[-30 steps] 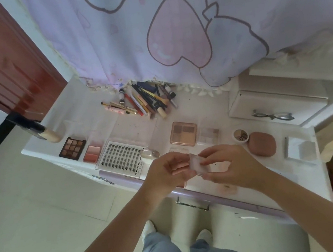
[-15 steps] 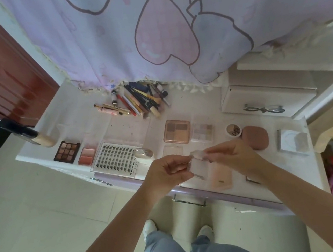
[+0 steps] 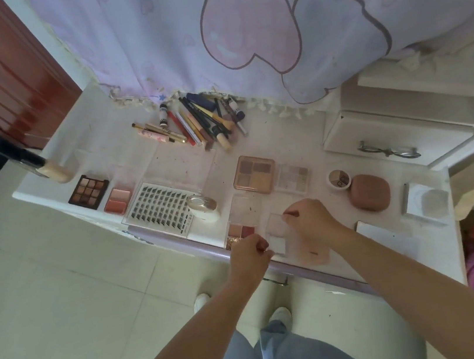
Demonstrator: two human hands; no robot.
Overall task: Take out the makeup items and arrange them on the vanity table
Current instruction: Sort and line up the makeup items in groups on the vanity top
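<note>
My right hand [image 3: 313, 223] pinches the far corner of a small clear case [image 3: 277, 233], and my left hand [image 3: 250, 254] pinches its near corner with curled fingers. The case is just over the front edge of the worktop [image 3: 270, 143]; I cannot tell if it already touches the surface. Under my right wrist lies a pale pink flat item [image 3: 317, 255], partly hidden.

Just beside the case on the left is an open palette with red tones [image 3: 240, 231]. Behind it stand a peach palette [image 3: 255, 174] and a clear pale palette [image 3: 292, 177], side by side. Further left are the lash tray [image 3: 160, 209] and a white oval case [image 3: 203, 208]; to the right, a brown compact [image 3: 370, 193].

To do this step well, I think I should lower the case flat, keep its edges parallel with the row, and release only when it rests fully, not over the edge and not on the pink item.
</note>
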